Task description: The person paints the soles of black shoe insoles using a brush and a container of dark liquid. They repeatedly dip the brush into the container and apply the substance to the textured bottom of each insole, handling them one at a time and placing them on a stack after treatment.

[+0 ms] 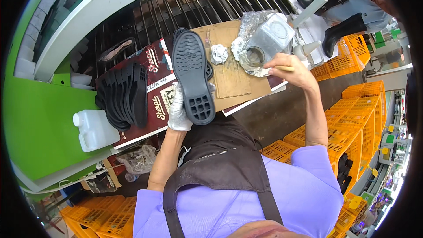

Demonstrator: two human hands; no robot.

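Note:
My left hand (179, 111), in a white glove, grips a black shoe sole (190, 64) by its heel end, its wavy tread facing up. Part of another black sole shows behind it. My bare right hand (294, 72) is closed around a thin wooden stick (284, 68), probably a brush handle; its far end is out of sight at the mouth of a clear container (255, 56). That container is wrapped in crumpled film and stands next to a cloudy plastic jug (276, 31). A white crumpled wad (219, 54) lies between the sole and the container, on stained cardboard (231, 83).
Several black soles (125, 94) stand in a row at the left, beside a white jug (99, 130). A roller conveyor (176, 6) runs behind, with a sole piece (116, 49) on it. Orange crates (348, 119) line the right. Another person handles black boots (346, 33) at the upper right.

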